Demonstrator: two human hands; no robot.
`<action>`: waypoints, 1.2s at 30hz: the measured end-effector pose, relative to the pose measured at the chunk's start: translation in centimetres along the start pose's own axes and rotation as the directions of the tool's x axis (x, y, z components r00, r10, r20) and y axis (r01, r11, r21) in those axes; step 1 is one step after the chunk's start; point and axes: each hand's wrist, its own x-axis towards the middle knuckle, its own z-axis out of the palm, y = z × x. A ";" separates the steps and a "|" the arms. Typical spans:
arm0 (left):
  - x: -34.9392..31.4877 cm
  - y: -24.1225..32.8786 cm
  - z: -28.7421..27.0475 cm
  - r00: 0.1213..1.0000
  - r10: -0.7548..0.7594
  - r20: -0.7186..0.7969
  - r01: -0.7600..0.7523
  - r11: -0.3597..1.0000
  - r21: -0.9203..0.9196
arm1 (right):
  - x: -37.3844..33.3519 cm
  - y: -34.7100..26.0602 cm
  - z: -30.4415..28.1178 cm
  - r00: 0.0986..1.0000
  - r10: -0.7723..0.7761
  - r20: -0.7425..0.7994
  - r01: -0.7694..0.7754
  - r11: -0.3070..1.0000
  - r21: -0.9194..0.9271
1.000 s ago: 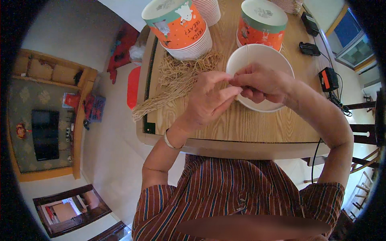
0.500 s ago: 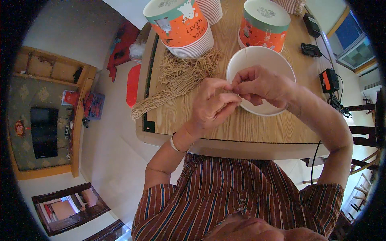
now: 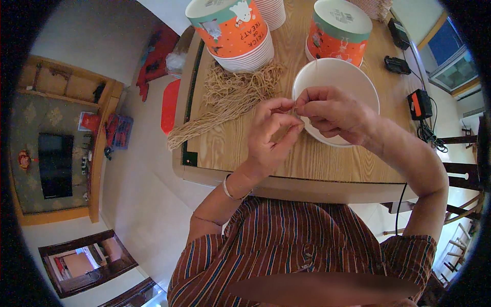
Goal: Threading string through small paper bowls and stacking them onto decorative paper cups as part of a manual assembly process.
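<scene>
Together, left hand and right hand fingers pinch a thin string shut, centre frame, over the white bowl on the desk.

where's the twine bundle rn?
Head view: the pile of tan twine lies on the wooden table, left of the white bowl, just in front of the stacked paper bowls.

Your left hand has opened its fingers slightly, still meeting your right hand at the white bowl rim. Your view has shifted a little downward.
</scene>
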 end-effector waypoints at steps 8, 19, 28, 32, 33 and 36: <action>0.5 -0.7 0.0 0.994 -0.105 -0.001 0.103 0.980 -0.170 | 0.2 0.1 -0.5 0.998 0.031 0.058 -0.035 0.998 0.054; 0.5 -0.5 0.1 0.963 -0.267 -0.035 0.232 0.889 -0.394 | 0.4 0.2 -0.4 0.999 0.015 0.036 -0.016 1.000 0.014; 0.4 -0.3 -0.1 0.936 -0.349 -0.049 0.324 0.907 -0.269 | 0.3 0.2 0.0 0.997 -0.069 -0.042 0.063 0.988 -0.140; 0.6 -0.1 -0.3 0.929 -0.369 0.014 0.360 0.895 -0.264 | 0.3 0.3 0.0 0.991 -0.116 -0.067 0.103 0.981 -0.165; 0.6 0.0 -0.3 0.929 -0.369 0.014 0.360 0.895 -0.264 | 0.3 0.2 0.0 0.991 -0.116 -0.066 0.103 0.981 -0.165; 0.8 -0.1 -0.3 0.925 -0.380 0.013 0.370 0.890 -0.268 | 0.2 0.1 0.2 0.991 -0.124 -0.056 0.113 0.979 -0.167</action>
